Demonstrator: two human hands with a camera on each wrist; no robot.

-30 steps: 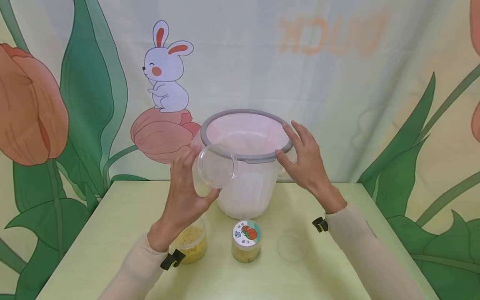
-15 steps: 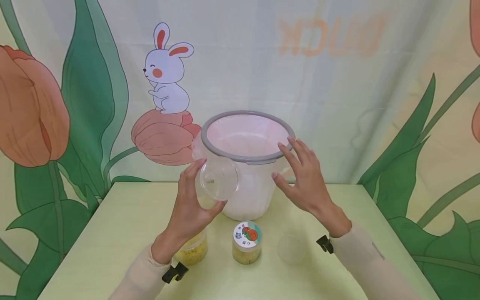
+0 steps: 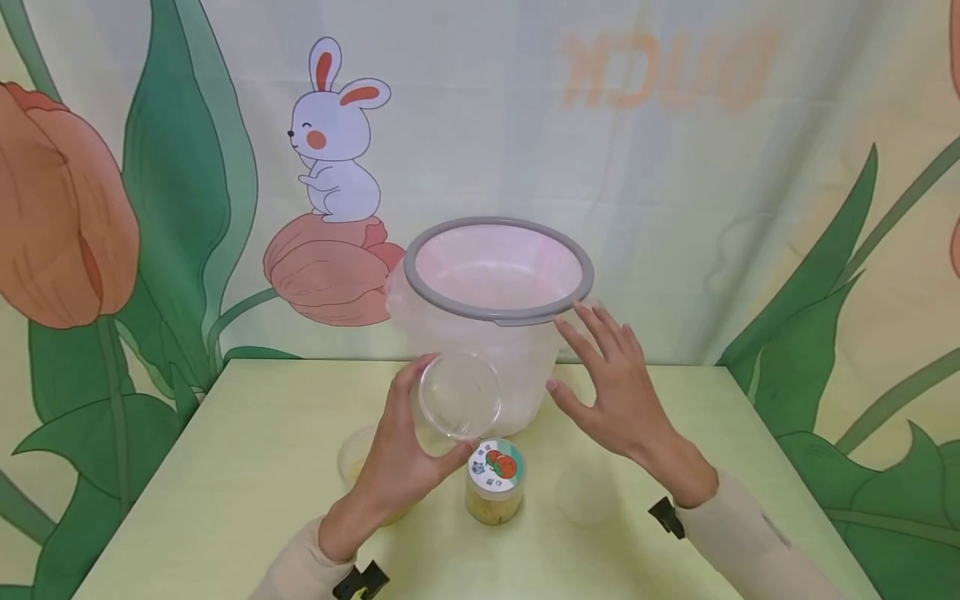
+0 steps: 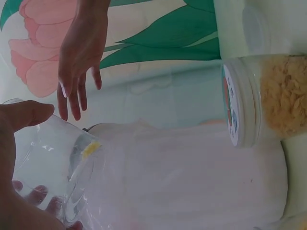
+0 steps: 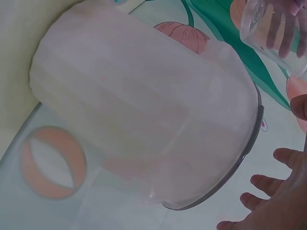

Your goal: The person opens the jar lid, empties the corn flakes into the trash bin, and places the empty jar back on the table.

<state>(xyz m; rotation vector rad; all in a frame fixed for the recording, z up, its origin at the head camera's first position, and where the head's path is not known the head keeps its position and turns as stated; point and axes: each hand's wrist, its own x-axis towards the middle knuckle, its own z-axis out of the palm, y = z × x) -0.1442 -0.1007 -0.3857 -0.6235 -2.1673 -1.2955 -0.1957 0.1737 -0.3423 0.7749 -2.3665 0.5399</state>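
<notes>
head view, one bin (image 3: 498,312), two jars (image 3: 494,483)

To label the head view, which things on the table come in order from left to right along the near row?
Uncapped jar partly behind the left hand → capped jar → clear lid lying flat.

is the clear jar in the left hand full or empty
Nearly empty. The clear jar held by the left hand is see-through all round, its mouth tipped toward the camera; the left wrist view shows only a small yellow bit clinging inside.
</notes>
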